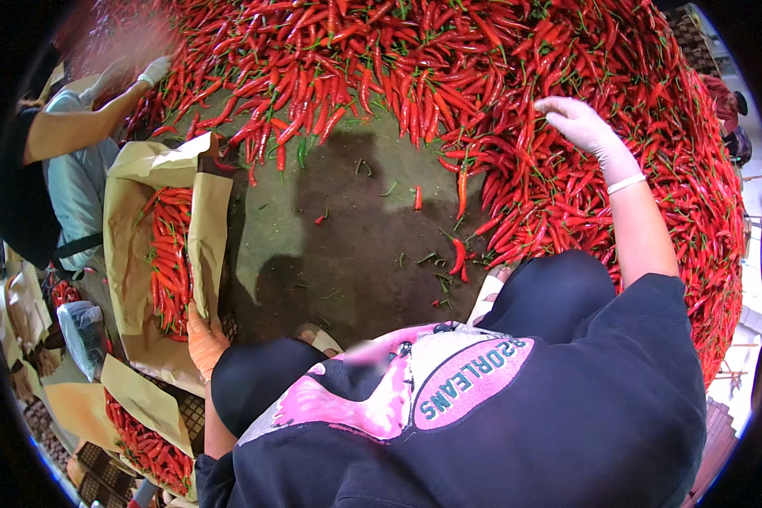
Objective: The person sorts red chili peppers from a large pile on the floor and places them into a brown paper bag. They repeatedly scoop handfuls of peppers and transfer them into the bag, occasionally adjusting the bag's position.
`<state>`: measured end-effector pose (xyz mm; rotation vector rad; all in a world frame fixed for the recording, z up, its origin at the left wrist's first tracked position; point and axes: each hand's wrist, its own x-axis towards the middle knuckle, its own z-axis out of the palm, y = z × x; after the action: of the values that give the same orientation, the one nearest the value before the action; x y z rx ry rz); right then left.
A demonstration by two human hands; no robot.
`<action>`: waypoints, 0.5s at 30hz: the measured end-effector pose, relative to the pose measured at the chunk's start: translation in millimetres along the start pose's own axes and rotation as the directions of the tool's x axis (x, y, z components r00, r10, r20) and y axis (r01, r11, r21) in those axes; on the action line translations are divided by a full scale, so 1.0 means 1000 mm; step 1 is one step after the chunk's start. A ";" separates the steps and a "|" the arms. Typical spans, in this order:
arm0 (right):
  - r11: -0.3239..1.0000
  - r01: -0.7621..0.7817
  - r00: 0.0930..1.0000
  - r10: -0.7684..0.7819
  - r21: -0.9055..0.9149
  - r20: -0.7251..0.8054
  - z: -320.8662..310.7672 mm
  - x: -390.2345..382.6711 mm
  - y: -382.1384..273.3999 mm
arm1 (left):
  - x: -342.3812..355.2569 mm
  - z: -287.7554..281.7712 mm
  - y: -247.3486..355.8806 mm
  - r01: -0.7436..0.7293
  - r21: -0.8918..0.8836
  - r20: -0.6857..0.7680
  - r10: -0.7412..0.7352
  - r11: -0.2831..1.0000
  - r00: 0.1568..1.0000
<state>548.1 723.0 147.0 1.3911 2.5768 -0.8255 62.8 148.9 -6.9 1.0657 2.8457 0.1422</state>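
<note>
A huge heap of red chili peppers curves from the far left round to the right side. Above its right part hovers my right hand in a white glove, fingers stretched and slightly bent, with nothing in it. My left hand, in an orange-tinted glove, lies against the near right edge of a crate lined with brown paper. Its fingers point up along the paper, next to the peppers inside; part of them is hidden. Red chili peppers fill a strip of that crate.
At the left, another person reaches a gloved hand to the heap. A second paper-lined crate with peppers stands nearer, beside a bluish plastic-wrapped bundle. Loose peppers and green stems lie on the dark floor.
</note>
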 end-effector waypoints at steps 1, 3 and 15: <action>0.995 -0.068 0.995 0.073 -0.069 0.074 0.005 0.003 0.017 | -0.001 0.001 -0.006 -0.014 0.009 -0.025 0.014 1.000 1.000; 0.979 -0.186 0.951 0.200 -0.080 0.235 0.019 0.006 0.055 | 0.000 -0.009 0.006 0.028 0.060 0.063 -0.032 0.998 0.998; 0.988 -0.107 0.991 0.115 0.109 -0.071 0.041 0.081 0.177 | 0.057 -0.126 0.063 -0.349 0.094 0.182 0.329 0.932 0.927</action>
<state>635.9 840.1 11.9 1.6099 2.5169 -0.9187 44.8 227.4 122.4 1.5156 2.5303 -0.0965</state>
